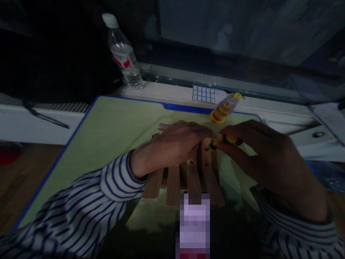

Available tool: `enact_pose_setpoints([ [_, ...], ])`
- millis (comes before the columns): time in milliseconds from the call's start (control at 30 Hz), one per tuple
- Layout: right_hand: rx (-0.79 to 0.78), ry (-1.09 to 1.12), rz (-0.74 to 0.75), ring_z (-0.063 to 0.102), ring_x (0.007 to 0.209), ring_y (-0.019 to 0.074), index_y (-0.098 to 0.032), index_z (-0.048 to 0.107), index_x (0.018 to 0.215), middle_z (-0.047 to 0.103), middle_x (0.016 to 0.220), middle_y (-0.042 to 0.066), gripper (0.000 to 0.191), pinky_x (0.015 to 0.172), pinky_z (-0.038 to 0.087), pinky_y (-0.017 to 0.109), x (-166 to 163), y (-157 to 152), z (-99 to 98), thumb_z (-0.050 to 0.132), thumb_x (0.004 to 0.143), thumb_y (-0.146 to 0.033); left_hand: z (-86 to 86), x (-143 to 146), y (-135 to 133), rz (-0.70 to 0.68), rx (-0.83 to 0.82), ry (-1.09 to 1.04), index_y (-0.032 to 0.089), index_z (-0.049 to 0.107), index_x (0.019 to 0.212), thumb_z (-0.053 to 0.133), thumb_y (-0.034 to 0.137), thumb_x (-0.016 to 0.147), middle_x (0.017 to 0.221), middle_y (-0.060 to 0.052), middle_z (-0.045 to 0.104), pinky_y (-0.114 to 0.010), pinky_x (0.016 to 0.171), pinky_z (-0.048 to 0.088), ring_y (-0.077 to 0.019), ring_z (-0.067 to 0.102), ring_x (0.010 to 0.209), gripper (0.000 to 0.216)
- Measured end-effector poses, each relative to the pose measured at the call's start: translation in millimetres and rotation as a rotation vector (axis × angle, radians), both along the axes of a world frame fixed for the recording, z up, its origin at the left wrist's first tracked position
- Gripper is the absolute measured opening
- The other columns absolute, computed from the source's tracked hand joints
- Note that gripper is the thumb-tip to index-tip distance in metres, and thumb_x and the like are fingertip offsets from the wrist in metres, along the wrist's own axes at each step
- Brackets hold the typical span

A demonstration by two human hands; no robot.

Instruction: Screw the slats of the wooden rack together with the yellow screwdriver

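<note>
My left hand [179, 144] lies across a slatted wooden piece [172, 183], its fingers bent over the slats and its fingertips pointing right. Several pale brown slats run toward me, and small dark holes show in two of them. My right hand [258, 154] pinches a short yellow-and-black tool [228, 139] between thumb and fingers. Its black and yellow end is close to the rightmost slat, by my left fingertips; whether it touches the wood I cannot tell. The fingers cover much of this tool, so its exact kind is unclear.
Under the wood is a pale green tabletop [107, 136] with a blue edge. Behind it, a clear bottle with yellow ends [223, 109] and a water bottle [124, 57] stand near the window. A blue grid sheet [204, 94] lies on the sill. A pixelated patch covers the bottom middle.
</note>
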State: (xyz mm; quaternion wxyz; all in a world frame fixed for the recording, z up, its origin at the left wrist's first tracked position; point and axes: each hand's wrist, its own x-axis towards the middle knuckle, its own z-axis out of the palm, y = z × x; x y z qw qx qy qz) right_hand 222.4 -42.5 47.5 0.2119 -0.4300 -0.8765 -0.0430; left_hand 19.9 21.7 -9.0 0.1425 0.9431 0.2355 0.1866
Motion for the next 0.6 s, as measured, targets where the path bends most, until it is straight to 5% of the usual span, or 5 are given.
enact_pose_setpoints([
  [600, -0.136, 0.121, 0.064, 0.065, 0.100, 0.0152, -0.019, 0.059, 0.118, 0.071, 0.110, 0.005, 0.029, 0.087, 0.052, 0.028, 2.1, 3.1, -7.2, 0.059, 0.089, -0.022, 3.8, 1.1, -0.2, 0.017, -0.042, 0.025, 0.018, 0.055, 0.123, 0.051, 0.010, 0.086, 0.117, -0.006, 0.065, -0.036, 0.098, 0.044, -0.0195, 0.060, 0.109, 0.038],
])
